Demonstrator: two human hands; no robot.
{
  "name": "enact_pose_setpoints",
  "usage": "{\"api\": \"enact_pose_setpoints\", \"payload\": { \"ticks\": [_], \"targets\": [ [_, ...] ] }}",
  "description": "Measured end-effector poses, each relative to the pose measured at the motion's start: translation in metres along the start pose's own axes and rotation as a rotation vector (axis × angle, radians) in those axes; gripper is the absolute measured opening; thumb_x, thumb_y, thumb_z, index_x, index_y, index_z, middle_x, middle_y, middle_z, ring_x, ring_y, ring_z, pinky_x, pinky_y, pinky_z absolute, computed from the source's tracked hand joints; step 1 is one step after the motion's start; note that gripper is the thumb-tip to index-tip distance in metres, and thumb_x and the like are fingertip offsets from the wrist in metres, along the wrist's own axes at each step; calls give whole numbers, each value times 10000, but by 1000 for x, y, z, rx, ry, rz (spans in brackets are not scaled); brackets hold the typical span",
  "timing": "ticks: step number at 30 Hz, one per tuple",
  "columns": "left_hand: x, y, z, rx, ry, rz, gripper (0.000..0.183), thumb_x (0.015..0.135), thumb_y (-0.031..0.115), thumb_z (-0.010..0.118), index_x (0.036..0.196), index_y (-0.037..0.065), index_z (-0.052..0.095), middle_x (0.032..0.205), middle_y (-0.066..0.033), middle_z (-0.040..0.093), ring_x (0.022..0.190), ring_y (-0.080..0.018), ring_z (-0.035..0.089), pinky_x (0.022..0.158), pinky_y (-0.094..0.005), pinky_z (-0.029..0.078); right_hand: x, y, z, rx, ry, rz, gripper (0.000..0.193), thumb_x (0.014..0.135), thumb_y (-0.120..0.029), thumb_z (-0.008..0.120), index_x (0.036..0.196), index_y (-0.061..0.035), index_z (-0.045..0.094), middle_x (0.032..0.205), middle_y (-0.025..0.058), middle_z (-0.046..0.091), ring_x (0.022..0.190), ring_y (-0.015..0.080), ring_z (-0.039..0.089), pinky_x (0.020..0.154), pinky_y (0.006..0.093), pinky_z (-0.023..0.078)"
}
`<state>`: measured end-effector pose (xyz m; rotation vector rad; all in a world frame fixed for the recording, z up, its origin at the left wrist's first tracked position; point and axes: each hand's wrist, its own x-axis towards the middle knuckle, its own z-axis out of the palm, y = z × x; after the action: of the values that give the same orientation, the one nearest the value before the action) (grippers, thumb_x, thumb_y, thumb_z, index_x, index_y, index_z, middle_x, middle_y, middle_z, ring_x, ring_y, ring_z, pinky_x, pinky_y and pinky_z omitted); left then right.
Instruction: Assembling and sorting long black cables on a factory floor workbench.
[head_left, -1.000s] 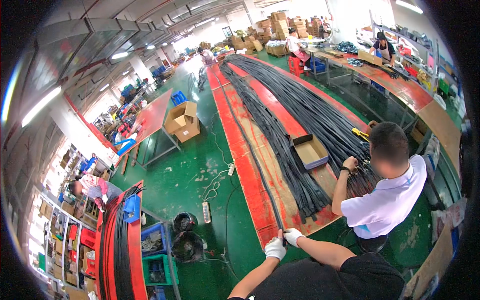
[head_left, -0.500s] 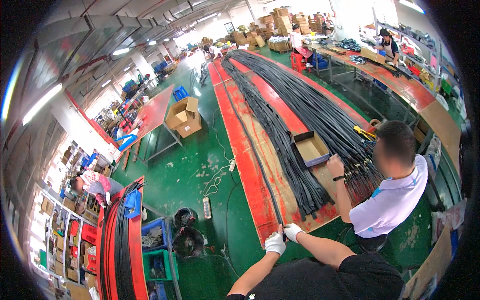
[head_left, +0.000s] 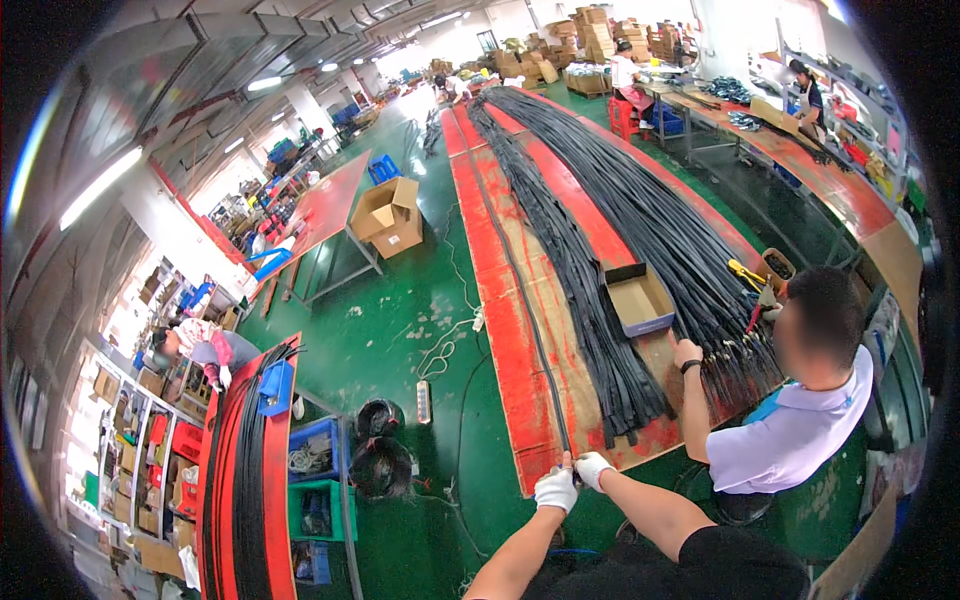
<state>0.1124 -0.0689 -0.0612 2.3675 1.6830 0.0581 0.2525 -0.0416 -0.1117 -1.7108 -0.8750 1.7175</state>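
A single long black cable runs down the left strip of the red-topped table to the near edge. My left hand, in a white glove with bare fingertips, is closed round its near end. Close beside it, my right hand, gloved the same way, has its fingers closed at that same end. The cable's very tip is hidden between the hands. To the right lie a flat bundle of black sleeving and a wider bundle of black cables.
An open cardboard tray sits on the bundles. At my right a person in a white shirt works at the cable ends with a red-handled tool. Black buckets, a power strip and trailing cords lie left on the green floor.
The whole view has shifted slightly. My hands stay together at the cable end. The co-worker's near hand has lowered toward the table, and a red-handled tool now shows by the other hand.
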Motion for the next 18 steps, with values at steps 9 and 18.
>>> {"api": "enact_pose_setpoints", "payload": {
  "ticks": [9, 18],
  "targets": [
    [1, -10, 3, -70, -70, 43, 708, 949, 355, 653, 1591, 130, 454, 1036, -198, 730, 887, -377, 747, 779, -499, 587, 28, 45, 10, -18, 82, -83, 351, 1072, -294, 567, 1212, -1, 701, 1014, 158, 761, 838, 265, 712, 695, 394, 557],
    [3, -41, 23, 6, -59, 44, 727, 937, 295, 628, 1614, 123, 431, 1057, -173, 722, 889, -347, 748, 798, -484, 594, -28, 45, 37, -313, 239, -111, 355, 1012, -292, 619, 1104, 26, 746, 1069, 266, 753, 1018, 401, 730, 883, 431, 545]
  ]
}}
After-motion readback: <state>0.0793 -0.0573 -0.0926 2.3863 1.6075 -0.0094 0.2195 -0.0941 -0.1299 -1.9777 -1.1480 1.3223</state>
